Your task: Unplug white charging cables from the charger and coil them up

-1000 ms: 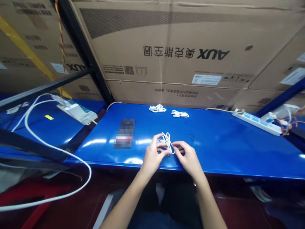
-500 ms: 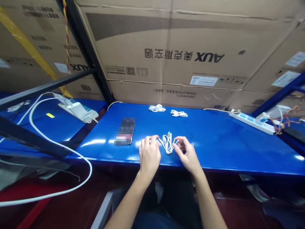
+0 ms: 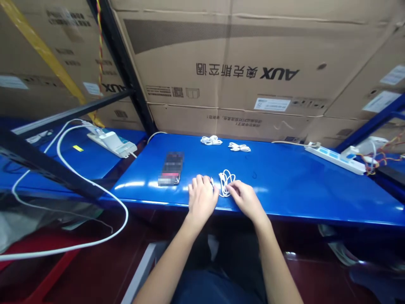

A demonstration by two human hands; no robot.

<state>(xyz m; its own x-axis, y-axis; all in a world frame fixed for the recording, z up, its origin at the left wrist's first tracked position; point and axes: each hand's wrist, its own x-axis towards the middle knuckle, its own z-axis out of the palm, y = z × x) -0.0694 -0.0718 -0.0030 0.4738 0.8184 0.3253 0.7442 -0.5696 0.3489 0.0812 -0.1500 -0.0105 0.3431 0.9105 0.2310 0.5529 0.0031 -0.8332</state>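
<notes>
A small coil of white cable (image 3: pixel 225 182) lies on the blue table (image 3: pixel 300 185) close to its front edge. My left hand (image 3: pixel 202 197) rests knuckles up just left of the coil, fingers curled together at one end of the cable. My right hand (image 3: pixel 245 198) sits just right of it, its fingertips pinched on the coil's right side. Both hands rest low on the tabletop.
A phone (image 3: pixel 171 169) lies left of my hands. Two more coiled white cables (image 3: pixel 211 140) (image 3: pixel 239 147) sit at the back by the cardboard boxes (image 3: pixel 240 71). White power strips lie at right (image 3: pixel 335 158) and left (image 3: pixel 112 142). A thick white cord (image 3: pixel 95 185) loops off the left table.
The coil has gone from lifted between my fingers down onto the table. Both hands have lowered with it, and the left hand has turned knuckles up.
</notes>
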